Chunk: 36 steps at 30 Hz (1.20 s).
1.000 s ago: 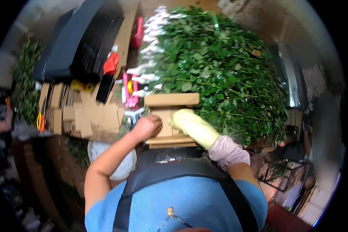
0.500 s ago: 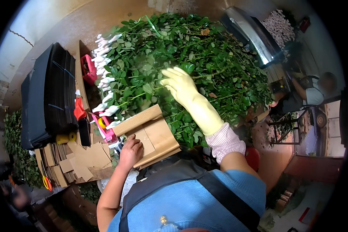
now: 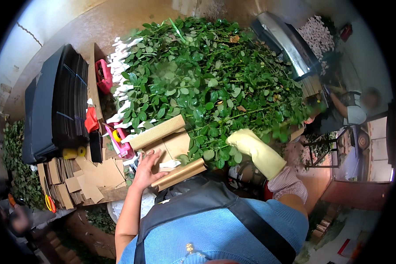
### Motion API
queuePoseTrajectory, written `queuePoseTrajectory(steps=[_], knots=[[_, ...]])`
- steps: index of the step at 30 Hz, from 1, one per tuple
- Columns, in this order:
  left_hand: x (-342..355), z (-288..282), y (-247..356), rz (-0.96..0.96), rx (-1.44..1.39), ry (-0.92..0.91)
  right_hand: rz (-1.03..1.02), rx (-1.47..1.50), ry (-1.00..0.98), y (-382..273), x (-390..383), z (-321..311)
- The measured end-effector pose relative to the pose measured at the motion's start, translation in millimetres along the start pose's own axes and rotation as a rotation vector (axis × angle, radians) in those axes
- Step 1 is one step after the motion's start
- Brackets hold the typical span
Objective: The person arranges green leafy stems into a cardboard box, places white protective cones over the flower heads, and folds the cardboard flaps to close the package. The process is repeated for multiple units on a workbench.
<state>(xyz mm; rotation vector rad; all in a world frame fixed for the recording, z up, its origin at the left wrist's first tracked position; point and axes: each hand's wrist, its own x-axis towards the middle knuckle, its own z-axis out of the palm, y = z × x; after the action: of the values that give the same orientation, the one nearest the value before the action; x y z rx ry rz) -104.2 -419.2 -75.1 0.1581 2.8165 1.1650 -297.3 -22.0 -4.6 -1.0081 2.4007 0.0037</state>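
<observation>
A sheet of brown corrugated cardboard (image 3: 157, 135) lies in front of me, its far and near edges curled up. My left hand (image 3: 146, 170), bare, rests at its left side with fingers apart. On the sheet is a rosebud in a white sleeve (image 3: 170, 164), its leafy stem running right. My right hand (image 3: 253, 149), in a long yellow rubber glove, is closed at the right end of that stem; the leaves partly hide the fingertips. Beyond lies a large pile of leafy rose stems (image 3: 215, 83), with white-sleeved buds (image 3: 121, 61) along its left side.
On the left are a stack of dark folded sheets (image 3: 66, 101), cut cardboard pieces (image 3: 99, 178), a pink tape dispenser (image 3: 124, 147) and orange-handled scissors (image 3: 50, 203). A shiny metal-covered box (image 3: 288, 44) stands at the far right. Another person (image 3: 355, 108) works beyond it.
My right hand has come from above the pile down and right, toward me. A white-sleeved rose now lies on the cardboard. My left hand's fingers have spread and lifted off the flat sheet.
</observation>
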Motion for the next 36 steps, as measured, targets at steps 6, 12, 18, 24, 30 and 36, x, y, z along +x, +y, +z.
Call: queuePoseTrajectory(steps=[6, 12, 18, 24, 30, 36], knots=[[-1.5, 11.2, -8.5, 0.064, -0.016, 0.039, -0.163, 0.192, -0.178, 1.0, 27.8, -20.0], [7.1, 1.7, -0.4, 0.125, 0.113, -0.055, -0.110, 0.099, 0.221, -19.3, 141.0, -149.0], [11.4, 1.0, -6.3, 0.126, 0.026, -0.117, -0.097, -0.018, 0.662, -3.5, 317.8, -165.5], [2.6, -5.2, -1.1, 0.043, -0.032, -0.142, 0.278, -0.125, -0.174, -44.9, 297.5, -100.0], [4.8, -2.7, 10.3, -0.011, -0.036, -0.121, 0.114, 0.339, -0.046, -17.4, 252.9, -152.3], [10.9, -8.1, 9.0, -0.024, -0.072, -0.124, 0.120, 0.165, 0.504, 17.8, 346.9, -252.2]])
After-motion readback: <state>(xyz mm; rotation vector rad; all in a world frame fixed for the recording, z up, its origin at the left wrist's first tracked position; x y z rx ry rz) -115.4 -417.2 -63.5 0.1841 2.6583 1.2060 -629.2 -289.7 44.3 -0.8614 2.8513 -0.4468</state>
